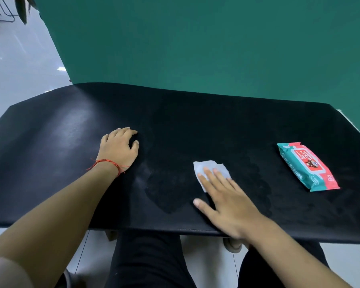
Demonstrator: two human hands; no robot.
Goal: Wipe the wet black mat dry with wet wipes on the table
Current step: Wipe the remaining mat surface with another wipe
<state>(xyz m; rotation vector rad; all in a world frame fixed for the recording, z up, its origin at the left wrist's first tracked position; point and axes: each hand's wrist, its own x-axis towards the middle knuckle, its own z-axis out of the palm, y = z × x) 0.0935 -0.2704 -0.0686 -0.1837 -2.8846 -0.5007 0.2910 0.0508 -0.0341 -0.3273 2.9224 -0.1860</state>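
Observation:
A black mat (195, 125) covers the whole table top. Darker wet patches show on it near the front middle, around and to the left of my right hand. A white wet wipe (211, 168) lies flat on the mat. My right hand (227, 200) presses on it with fingers spread, covering its near part. My left hand (119, 148), with a red string on the wrist, rests palm down on the mat to the left, holding nothing.
A teal and red pack of wet wipes (308, 166) lies on the mat at the right. A green wall (216, 48) rises behind the table. My legs in black trousers sit under the front edge. Pale floor lies to the left.

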